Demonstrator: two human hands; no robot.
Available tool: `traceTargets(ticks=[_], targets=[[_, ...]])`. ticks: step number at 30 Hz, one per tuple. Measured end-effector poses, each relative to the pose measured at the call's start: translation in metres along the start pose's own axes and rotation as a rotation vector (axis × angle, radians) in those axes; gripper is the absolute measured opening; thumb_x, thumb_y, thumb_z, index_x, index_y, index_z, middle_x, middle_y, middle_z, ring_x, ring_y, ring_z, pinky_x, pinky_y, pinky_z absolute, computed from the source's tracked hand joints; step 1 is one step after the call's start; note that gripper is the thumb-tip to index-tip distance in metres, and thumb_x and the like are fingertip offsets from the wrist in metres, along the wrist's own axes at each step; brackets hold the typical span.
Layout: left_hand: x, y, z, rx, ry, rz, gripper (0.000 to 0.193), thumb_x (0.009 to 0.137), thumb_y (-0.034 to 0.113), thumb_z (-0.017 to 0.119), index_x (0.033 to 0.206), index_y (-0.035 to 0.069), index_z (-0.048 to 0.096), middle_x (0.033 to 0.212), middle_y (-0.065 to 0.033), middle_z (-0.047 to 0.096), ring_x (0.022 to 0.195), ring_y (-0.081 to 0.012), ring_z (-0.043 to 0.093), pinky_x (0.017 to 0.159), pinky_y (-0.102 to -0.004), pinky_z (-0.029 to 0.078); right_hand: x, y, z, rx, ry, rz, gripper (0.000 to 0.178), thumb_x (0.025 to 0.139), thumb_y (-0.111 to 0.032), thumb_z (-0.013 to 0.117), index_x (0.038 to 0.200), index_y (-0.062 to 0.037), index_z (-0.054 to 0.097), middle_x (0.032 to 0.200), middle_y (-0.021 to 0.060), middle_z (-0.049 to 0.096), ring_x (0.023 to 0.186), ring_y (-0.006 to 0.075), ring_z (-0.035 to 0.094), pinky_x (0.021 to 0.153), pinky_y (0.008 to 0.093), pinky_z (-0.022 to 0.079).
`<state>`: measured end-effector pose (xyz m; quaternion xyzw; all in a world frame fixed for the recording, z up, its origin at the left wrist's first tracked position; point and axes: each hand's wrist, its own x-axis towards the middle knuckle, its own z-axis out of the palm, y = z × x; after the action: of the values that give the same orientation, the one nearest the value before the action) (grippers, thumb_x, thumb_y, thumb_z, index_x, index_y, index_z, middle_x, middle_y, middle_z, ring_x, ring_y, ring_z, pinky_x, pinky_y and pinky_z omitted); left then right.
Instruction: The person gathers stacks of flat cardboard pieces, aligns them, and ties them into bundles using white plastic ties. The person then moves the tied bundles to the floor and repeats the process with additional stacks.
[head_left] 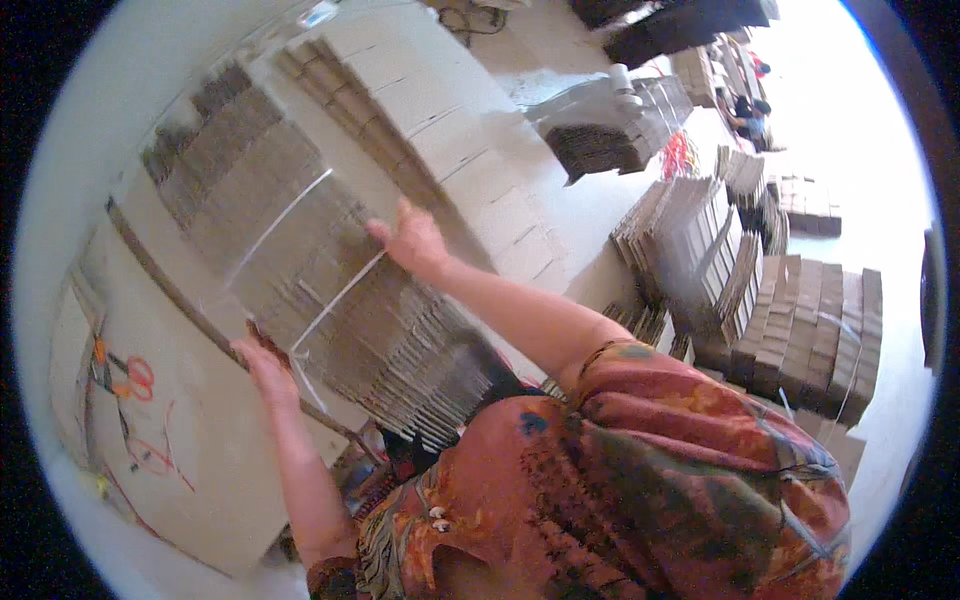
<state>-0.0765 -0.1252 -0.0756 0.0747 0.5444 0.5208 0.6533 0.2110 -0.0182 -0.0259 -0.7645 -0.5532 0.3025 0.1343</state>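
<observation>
A long bundle of brown corrugated cardboard pieces (pixel 300 260) lies in front of me, its pieces standing close side by side. Two white straps cross it; the nearer strap (pixel 340 302) runs between the areas of my hands. My right hand (pixel 415 242) is at the bundle's right edge, by that strap's end, thumb and a finger spread apart. At the left edge, my left hand (pixel 268 368) rests close to the cardboard with its fingers stretched forward. Some of its fingertips are blurred, and whether they press on the cardboard I cannot tell.
Flat pale cardboard sheets (pixel 440 100) lie beyond the bundle on the right. A board with orange-handled scissors (pixel 130 375) is on the left, past a dark curved edge (pixel 180 285). Strapped cardboard stacks (pixel 810 330) stand on the right. Another person (pixel 752 122) is far off.
</observation>
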Motion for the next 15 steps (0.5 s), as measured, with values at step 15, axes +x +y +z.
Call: traceTargets(ticks=[15], targets=[[-0.144, 0.073, 0.108, 0.347, 0.248, 0.121, 0.072, 0.091, 0.051, 0.029, 0.139, -0.001, 0.018, 0.144, -0.0124, 0.02, 0.129, -0.0242, 0.025, 0.107, -0.0363, 0.02, -0.103, -0.029, -0.118, 0.473, -0.221, -0.205, 0.055, 0.072, -0.043, 0.067, 0.095, 0.0047, 0.05, 0.08, 0.0257, 0.057, 0.075, 0.035, 0.058, 0.065, 0.0423, 0.044]])
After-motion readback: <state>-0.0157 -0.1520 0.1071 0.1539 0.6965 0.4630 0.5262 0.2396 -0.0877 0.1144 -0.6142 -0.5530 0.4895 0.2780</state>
